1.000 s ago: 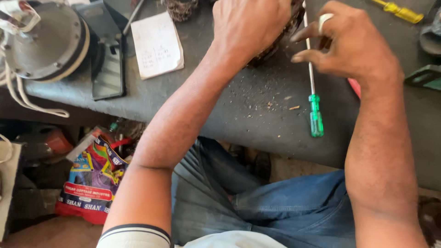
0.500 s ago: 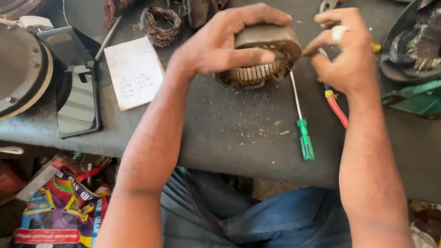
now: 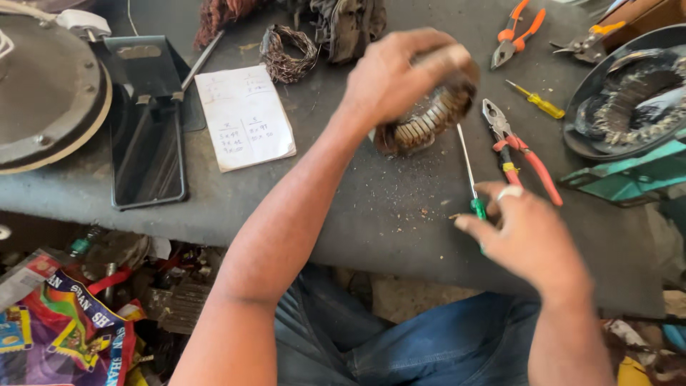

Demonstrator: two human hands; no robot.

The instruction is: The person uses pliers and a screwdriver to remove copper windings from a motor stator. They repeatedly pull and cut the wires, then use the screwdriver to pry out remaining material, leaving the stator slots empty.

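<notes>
While the right hand [image 3: 532, 239] hovers low over the near edge of the dark counter [image 3: 343, 207], its fingers are loosely curled and half open, holding nothing that can be made out, with the fingertips just over the green handle of a thin screwdriver [image 3: 470, 179] lying on the surface. Just beyond it lie red-handled pliers [image 3: 518, 146]. Further in, the left hand [image 3: 396, 75] is closed from above around a round motor core [image 3: 429, 114] with metal slots and copper windings, gripping it tilted just above the counter. To the left sit a handwritten paper note [image 3: 245, 116] and a black phone [image 3: 146, 146]. At the far side lie a coil of copper wire [image 3: 288, 52], a small yellow screwdriver [image 3: 537, 101] and orange-handled cutters [image 3: 516, 32].
</notes>
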